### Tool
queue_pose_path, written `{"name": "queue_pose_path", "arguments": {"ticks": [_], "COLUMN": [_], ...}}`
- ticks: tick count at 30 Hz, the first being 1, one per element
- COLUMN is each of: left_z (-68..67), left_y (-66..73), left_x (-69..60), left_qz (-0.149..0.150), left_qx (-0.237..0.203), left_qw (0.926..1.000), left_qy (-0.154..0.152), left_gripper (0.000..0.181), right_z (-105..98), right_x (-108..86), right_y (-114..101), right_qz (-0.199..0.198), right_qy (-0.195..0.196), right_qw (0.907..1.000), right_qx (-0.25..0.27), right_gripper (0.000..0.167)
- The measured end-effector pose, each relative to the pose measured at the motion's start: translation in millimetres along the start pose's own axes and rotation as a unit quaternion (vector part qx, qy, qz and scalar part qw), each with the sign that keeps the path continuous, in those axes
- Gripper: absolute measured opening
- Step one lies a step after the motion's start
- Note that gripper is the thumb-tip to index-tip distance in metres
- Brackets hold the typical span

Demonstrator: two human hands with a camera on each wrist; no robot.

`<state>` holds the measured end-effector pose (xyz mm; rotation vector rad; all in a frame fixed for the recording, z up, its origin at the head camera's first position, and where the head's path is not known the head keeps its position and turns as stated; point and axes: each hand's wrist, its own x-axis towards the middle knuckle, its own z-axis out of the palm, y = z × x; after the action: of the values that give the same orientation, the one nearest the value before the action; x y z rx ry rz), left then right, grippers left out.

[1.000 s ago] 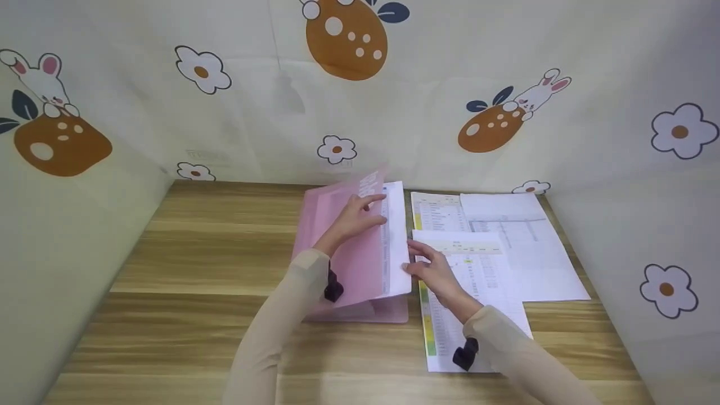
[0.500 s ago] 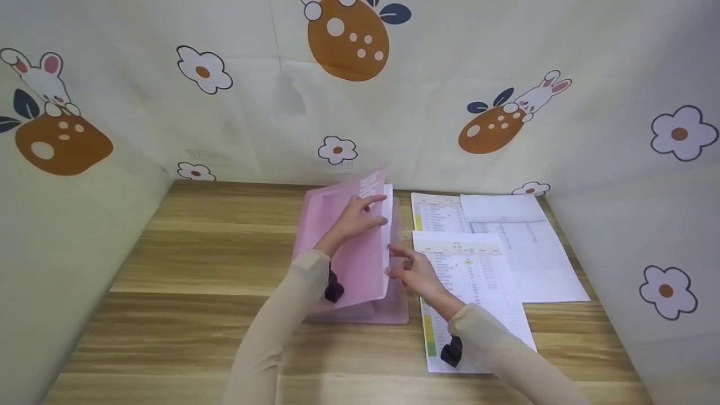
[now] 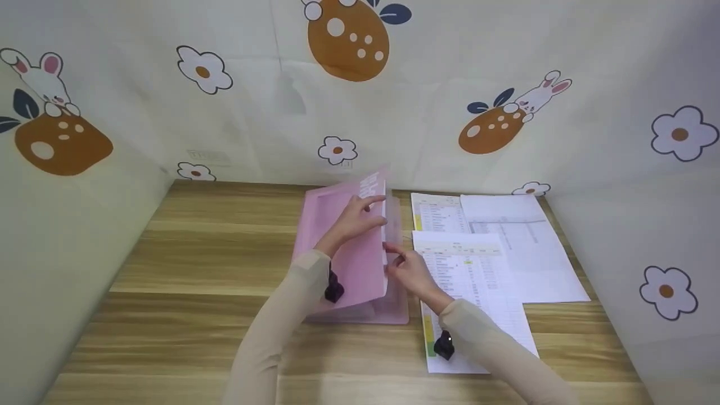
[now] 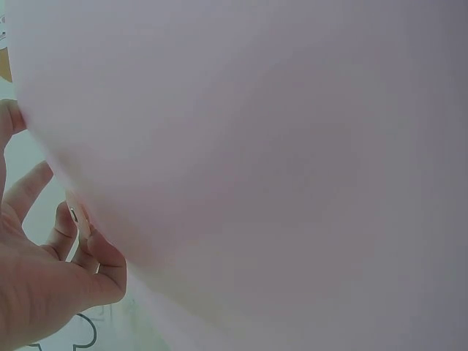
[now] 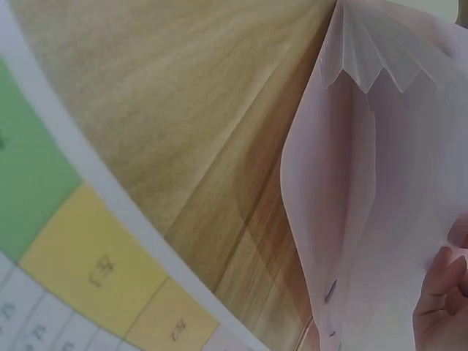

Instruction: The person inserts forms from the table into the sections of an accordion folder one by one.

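A pink folder (image 3: pixel 351 275) lies near the middle of the table with its upper cover tilted up. My left hand (image 3: pixel 354 219) pinches the cover's raised right edge; in the left wrist view the pale cover (image 4: pixel 270 161) fills most of the picture beside those fingers. White paper (image 3: pixel 385 286) shows as a thin strip at the folder's opening. At that strip, my right hand (image 3: pixel 413 271) holds the paper's edge between thumb and fingers. Clear pleated pockets (image 5: pixel 365 51) appear inside the folder in the right wrist view. Most of the paper is hidden behind the cover.
Right of the folder lie overlapping printed sheets: a near one (image 3: pixel 478 315) with coloured left-hand cells, a far one (image 3: pixel 436 211) and a wider one (image 3: pixel 545 259). Wood-grain table (image 3: pixel 185 292) extends to the left. A patterned curtain (image 3: pixel 253 124) borders the back and sides.
The paper has slid left into the folder, leaving only a narrow strip visible. My right hand has moved left with it. The left hand stays at the cover's edge.
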<state>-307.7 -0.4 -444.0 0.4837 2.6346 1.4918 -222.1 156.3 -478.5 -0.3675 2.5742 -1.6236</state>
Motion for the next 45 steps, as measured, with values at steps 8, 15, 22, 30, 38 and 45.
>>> {"name": "queue_pose_path", "arguments": {"ticks": [8,15,22,30,38,45], "left_z": [0.9,0.5,0.4,1.0,-0.6,-0.8], "left_y": [-1.2,-2.2,-2.7,-3.7,-3.1,-2.8], "left_x": [0.8,0.3,0.0,1.5,2.0,1.5], "left_qz": [0.005,0.006,-0.003,0.005,-0.001,-0.007], "left_qx": [-0.002,-0.006,-0.011,-0.013,-0.016,-0.026], "left_qw": [1.0,1.0,0.9999,0.9999,0.9999,0.9996], "left_qy": [0.0,0.001,-0.004,0.0,-0.007,-0.011], "left_gripper": [0.051,0.052,0.05,0.049,0.05,0.05], "right_z": [0.9,-0.9,-13.1,-38.2,-72.1,-101.1], "right_x": [4.8,4.7,-6.4,0.7,-2.1,-7.8], "right_y": [0.7,4.1,-24.1,12.3,36.0,47.3], "right_qz": [0.036,0.025,0.003,0.046,0.113,0.146], "right_qy": [-0.005,-0.008,0.038,0.079,0.077,0.063], "right_qw": [0.9993,0.9997,0.999,0.9955,0.9901,0.9866], "right_qx": [-0.007,0.002,0.024,0.025,0.032,0.034], "right_gripper": [0.047,0.046,0.04,0.039,0.044,0.05]}}
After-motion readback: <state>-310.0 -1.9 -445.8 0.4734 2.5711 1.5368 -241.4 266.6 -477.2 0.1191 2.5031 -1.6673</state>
